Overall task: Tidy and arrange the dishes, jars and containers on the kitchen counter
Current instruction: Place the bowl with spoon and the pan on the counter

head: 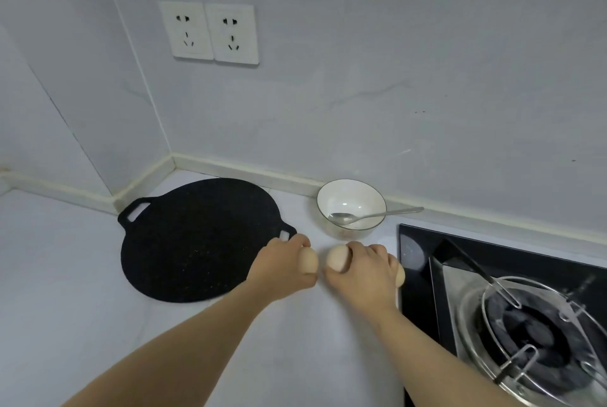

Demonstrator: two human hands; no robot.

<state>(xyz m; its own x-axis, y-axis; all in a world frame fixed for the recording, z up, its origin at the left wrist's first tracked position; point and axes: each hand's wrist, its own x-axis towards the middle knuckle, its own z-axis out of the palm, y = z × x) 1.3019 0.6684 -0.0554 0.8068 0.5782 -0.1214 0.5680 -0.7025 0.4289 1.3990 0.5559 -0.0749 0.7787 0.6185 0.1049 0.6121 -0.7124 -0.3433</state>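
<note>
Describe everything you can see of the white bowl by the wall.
The white bowl looks like glossy ceramic, deep, with a thin dark line round its rim and a faint pattern low on its outer side. It stands upright on the pale counter close to the wall, between the black griddle and the stove. A metal spoon lies in it, handle over the right rim. Otherwise it looks empty. Neither the left hand nor the right hand touches it.

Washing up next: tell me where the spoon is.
Head view: the spoon rests in the white bowl by the back wall, between griddle and stove.
</note>
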